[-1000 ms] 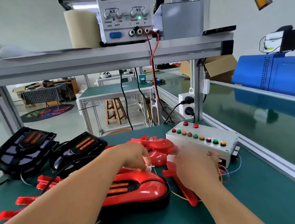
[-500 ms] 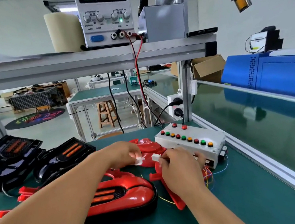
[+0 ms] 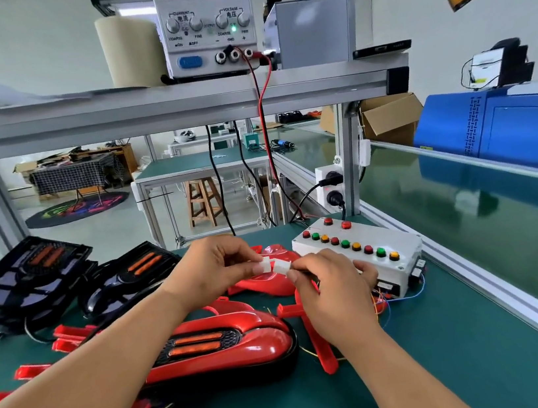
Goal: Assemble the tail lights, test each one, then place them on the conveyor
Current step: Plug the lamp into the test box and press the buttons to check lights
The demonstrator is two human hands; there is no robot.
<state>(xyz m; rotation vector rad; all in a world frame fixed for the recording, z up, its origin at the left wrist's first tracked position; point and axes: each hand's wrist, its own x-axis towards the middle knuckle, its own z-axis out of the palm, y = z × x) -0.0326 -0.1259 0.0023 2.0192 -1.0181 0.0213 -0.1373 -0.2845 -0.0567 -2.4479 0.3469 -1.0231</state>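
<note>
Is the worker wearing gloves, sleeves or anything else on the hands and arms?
No. The left hand and right hand are bare, without gloves, and no ring shows. The left forearm and right forearm are bare too: no sleeve, watch or wristband in view.

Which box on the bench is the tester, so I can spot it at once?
On the green bench, go to the foot of the aluminium upright beside the conveyor. The tester box sits there: white, and the only thing carrying rows of red, green and amber buttons.
</note>
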